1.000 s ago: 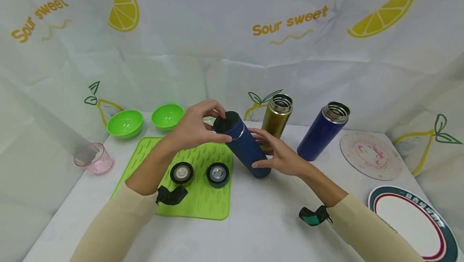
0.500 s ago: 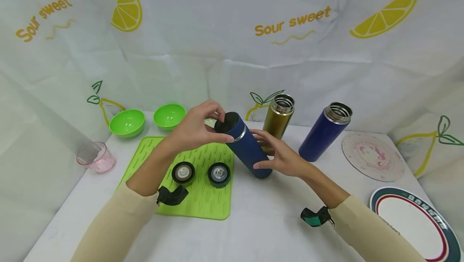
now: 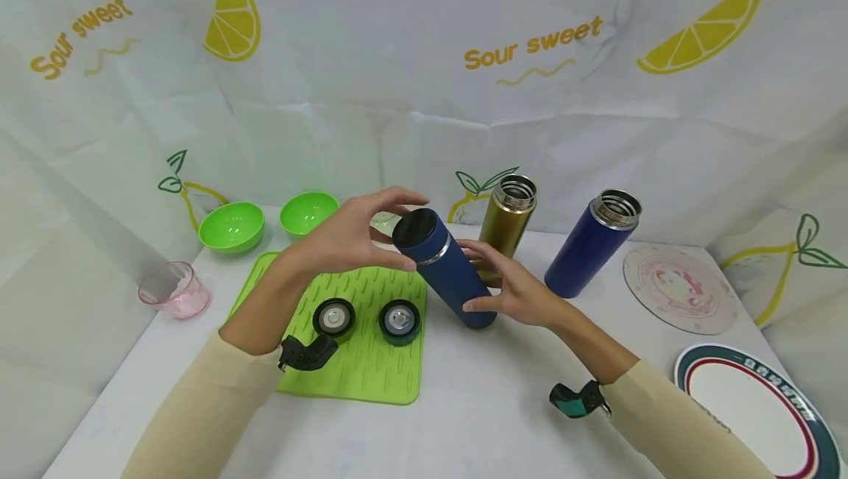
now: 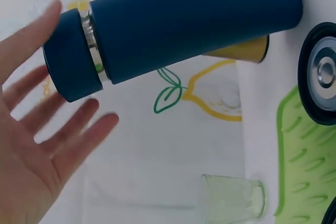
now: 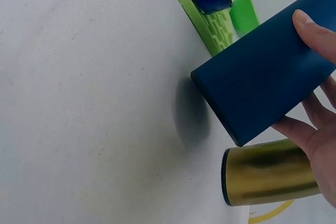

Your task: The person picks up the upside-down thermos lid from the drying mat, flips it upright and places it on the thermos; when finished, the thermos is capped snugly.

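One matte navy-blue, cylindrical, steel-ringed flask leans just beyond the right edge of the lime-green ridged mat on the white table. I see the right hand gripping its body; the left hand is spread, grasping nothing, around the navy cap. I judge this as loosening the cap; the next move calls for fingers closing round it to twist.

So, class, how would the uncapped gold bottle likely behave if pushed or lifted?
The uncapped gold bottle would probably tip if pushed high, being tall and narrow. Its smooth, shiny side may feel slippery. Being round, it could roll once toppled.
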Action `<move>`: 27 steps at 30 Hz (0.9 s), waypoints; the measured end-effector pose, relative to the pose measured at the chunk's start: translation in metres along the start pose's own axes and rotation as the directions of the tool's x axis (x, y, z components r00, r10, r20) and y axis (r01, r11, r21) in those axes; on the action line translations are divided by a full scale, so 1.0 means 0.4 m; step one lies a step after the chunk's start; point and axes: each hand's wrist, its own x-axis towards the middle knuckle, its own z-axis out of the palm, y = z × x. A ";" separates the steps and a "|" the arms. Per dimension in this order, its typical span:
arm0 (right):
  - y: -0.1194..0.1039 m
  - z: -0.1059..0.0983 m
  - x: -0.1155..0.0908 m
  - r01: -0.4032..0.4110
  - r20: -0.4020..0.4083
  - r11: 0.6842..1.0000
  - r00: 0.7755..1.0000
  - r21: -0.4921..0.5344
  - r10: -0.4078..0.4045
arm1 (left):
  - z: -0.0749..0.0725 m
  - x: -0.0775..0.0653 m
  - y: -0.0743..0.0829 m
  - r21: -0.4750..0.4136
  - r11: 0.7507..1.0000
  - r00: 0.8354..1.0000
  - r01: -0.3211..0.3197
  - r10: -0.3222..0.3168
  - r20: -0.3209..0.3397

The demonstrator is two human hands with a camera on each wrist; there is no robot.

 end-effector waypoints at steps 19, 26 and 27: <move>0.006 -0.004 -0.012 -0.002 0.002 1.000 1.000 -0.020 0.002 | 0.027 0.010 0.023 0.146 0.989 1.000 -0.024 0.024 0.000; 0.008 0.002 0.000 0.021 0.003 1.000 1.000 -0.018 -0.021 | 0.023 -0.005 0.019 0.105 0.994 1.000 -0.013 0.012 0.003; 0.008 0.001 0.000 0.025 0.000 0.999 1.000 -0.021 -0.025 | 0.024 -0.004 0.019 0.128 0.992 1.000 -0.004 0.005 -0.010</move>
